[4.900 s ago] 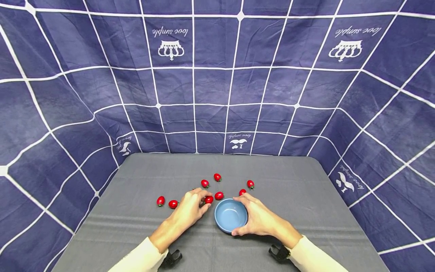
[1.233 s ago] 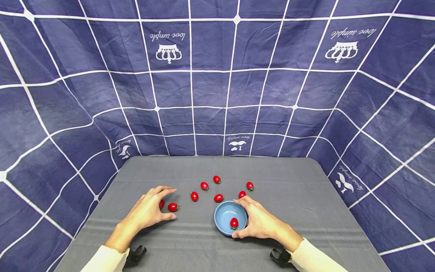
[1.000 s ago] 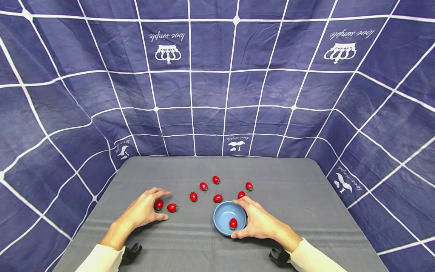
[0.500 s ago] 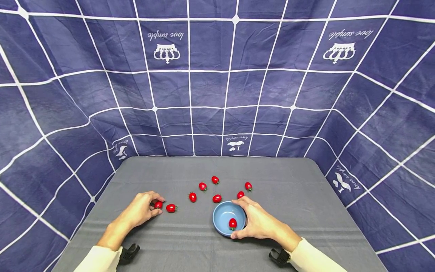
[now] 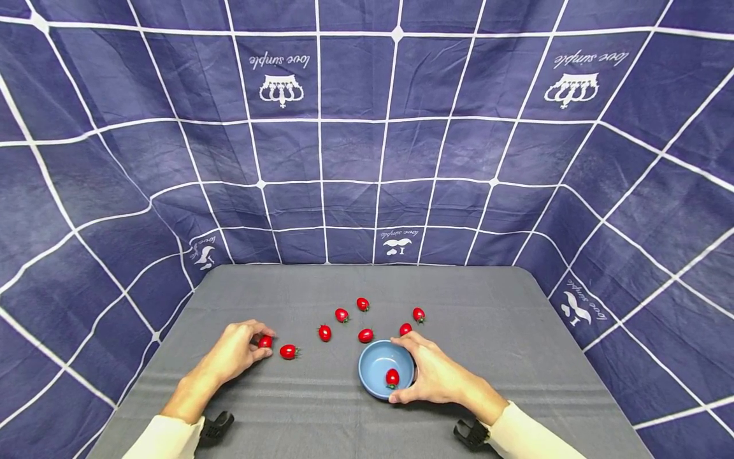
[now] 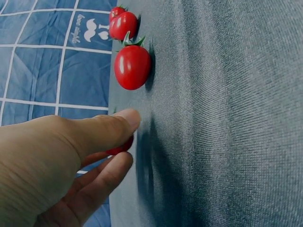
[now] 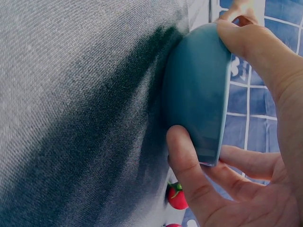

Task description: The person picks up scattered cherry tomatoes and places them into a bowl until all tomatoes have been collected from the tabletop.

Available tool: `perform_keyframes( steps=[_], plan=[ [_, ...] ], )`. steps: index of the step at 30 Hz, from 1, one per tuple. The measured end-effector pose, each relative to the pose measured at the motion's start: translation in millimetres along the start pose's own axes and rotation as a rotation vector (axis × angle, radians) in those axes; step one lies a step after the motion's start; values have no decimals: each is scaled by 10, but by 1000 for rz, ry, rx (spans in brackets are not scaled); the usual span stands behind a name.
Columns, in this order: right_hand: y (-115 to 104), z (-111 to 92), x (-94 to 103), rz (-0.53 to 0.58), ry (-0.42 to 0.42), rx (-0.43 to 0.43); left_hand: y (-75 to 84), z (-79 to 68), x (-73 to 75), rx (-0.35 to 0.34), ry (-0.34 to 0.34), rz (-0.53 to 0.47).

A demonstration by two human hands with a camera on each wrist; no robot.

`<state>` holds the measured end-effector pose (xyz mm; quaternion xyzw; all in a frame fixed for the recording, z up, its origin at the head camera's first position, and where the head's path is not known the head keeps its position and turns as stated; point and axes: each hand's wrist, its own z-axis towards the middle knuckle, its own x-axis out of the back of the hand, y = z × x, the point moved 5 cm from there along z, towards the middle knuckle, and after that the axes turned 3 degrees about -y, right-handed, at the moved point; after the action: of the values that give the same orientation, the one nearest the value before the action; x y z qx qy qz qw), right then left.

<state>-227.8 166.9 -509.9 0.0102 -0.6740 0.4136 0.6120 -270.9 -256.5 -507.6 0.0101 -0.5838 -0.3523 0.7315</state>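
Note:
My left hand [image 5: 236,350] pinches a red cherry tomato [image 5: 265,342] at the left of the grey table. In the left wrist view that tomato [image 6: 122,145] is mostly hidden between thumb and fingers. Just to its right lies another cherry tomato [image 5: 288,351] with a green stem. My right hand [image 5: 438,373] grips the right side of a small blue bowl [image 5: 373,364], thumb on the near rim and fingers around the far side. One cherry tomato [image 5: 392,377] lies inside the bowl. The right wrist view shows the bowl's outer wall [image 7: 196,94] close above the cloth.
Several more cherry tomatoes lie beyond the bowl: one at mid-left [image 5: 325,333], one near the rim [image 5: 366,335], and one at the right [image 5: 419,314]. Another tomato [image 5: 406,329] sits close behind my right fingers. A blue gridded cloth [image 5: 355,146] walls the grey table [image 5: 487,299].
A tomato has come into the bowl. My left hand has moved left from the middle, reached around the leftmost tomato and closed its fingers on it. The right hand stays on the bowl.

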Motion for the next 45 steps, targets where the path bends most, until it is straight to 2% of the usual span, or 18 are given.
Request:
perform_keyframes(
  steps=[7, 12, 25, 45],
  plan=[
    [-6, 3, 2, 1, 6, 6, 59, 11, 44, -8, 84, -16],
    [-6, 8, -3, -2, 8, 5, 151, 36, 79, -22, 102, -35],
    [-17, 12, -13, -13, 7, 16, 408, 105, 12, -31, 65, -96],
    [-19, 2, -2, -32, 9, 28, 988, 328, -206, -190, 28, -92]
  ],
)
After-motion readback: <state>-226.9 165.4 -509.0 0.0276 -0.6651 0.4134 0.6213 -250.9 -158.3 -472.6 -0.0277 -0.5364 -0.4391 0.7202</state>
